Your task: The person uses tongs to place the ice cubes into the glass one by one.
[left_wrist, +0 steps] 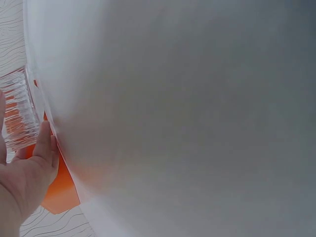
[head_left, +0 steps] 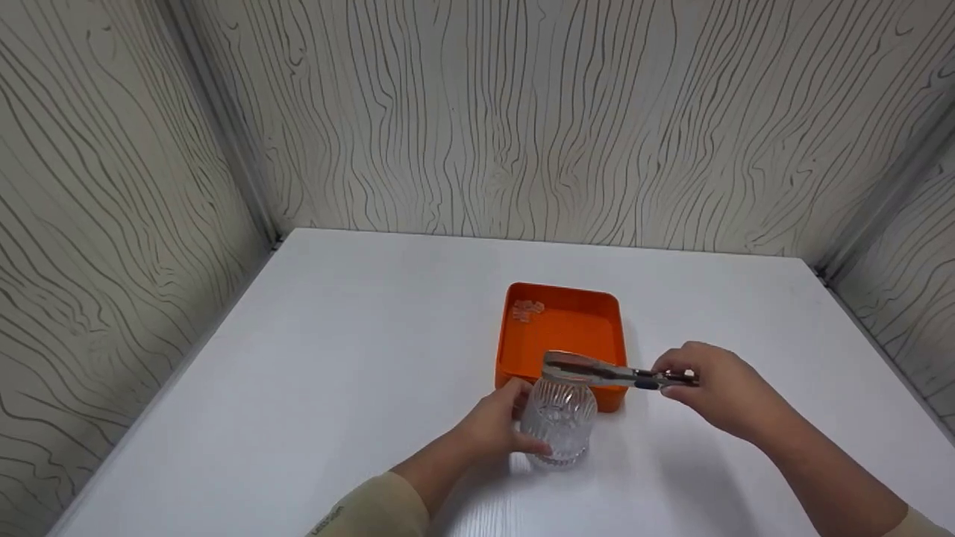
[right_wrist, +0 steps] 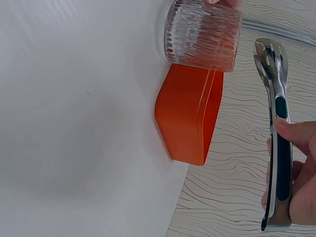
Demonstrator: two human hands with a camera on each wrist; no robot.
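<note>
White table point(head_left: 373, 313), left hand point(head_left: 492, 424) clasped round a ribbed glass point(head_left: 565, 425), right hand point(head_left: 720, 384) clamped on tongs point(head_left: 621, 375) above its mouth.

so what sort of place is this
Probably a small booth or staged workspace: a white table closed in by wood-grain patterned walls, with grey strips at the corners.
</note>
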